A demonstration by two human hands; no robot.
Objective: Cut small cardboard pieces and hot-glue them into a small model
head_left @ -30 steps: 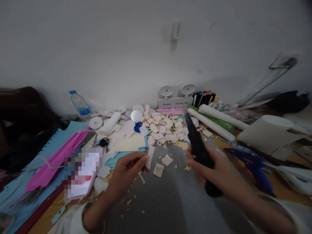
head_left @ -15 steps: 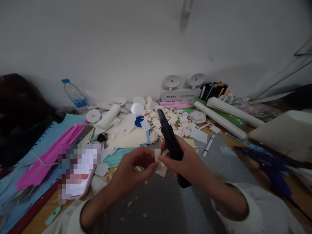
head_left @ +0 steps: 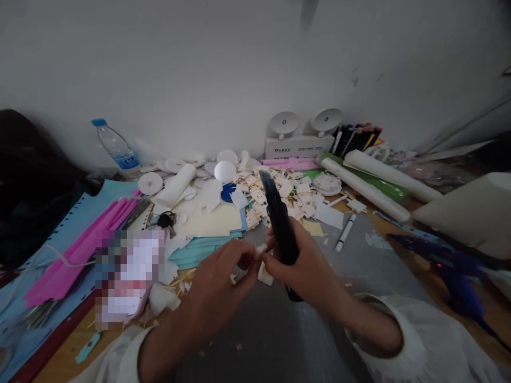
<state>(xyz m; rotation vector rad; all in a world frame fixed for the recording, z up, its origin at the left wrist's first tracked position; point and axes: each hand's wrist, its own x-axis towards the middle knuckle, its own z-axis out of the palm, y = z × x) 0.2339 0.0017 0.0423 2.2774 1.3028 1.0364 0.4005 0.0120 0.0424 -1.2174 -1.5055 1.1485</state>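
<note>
In the middle of the view my right hand (head_left: 305,260) wraps round a black utility knife (head_left: 282,229), its blade end pointing up and away. The thumb and fingertips of that hand also meet a small white piece of paper (head_left: 261,249). From the other side my left hand (head_left: 227,271) pinches the same piece between thumb and forefinger. Fingers partly hide it, and it looks folded or crumpled. Just below the fingertips a small pale card piece (head_left: 265,275) lies over the grey cutting mat (head_left: 239,346).
A heap of small cream card pieces (head_left: 271,194) lies beyond my hands. To the left are a phone (head_left: 139,266), pink paper (head_left: 80,255) and a water bottle (head_left: 117,149). On the right are a white marker (head_left: 345,233), white rolls (head_left: 365,189) and a blue glue gun (head_left: 451,266).
The white paper piece stood upright and flat between my fingertips; now it shows smaller and crumpled or folded. My hands stay close together, the knife still in the right. The view has shifted slightly.
</note>
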